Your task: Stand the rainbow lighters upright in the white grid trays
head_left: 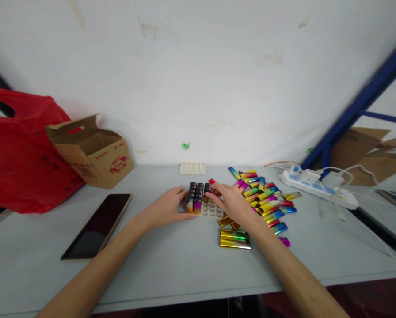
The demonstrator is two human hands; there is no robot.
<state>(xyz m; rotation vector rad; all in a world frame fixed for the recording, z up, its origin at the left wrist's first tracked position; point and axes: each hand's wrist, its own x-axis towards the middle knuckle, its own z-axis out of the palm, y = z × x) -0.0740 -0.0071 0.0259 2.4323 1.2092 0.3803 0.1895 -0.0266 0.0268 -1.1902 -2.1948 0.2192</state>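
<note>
A pale tray with round-cornered holes (213,209) lies in the middle of the table, its left part filled with upright lighters (194,194) that have black tops and shiny coloured bodies. My left hand (169,206) is curved around the left side of this tray, thumb along the front edge and fingers beside the lighters. Over the tray, my right hand (231,201) pinches a lighter (207,194) by its upper part, at the row nearest the open holes. A small red piece (212,181) shows behind my right fingers; its kind is unclear.
Many loose metallic lighters (267,203) are heaped to the right, several (234,238) in front of my right wrist. A second tray (192,168) lies by the wall. Left are a tablet (98,225), a carton (108,161) and a red bag (25,150); right, a power strip (317,187) with cables.
</note>
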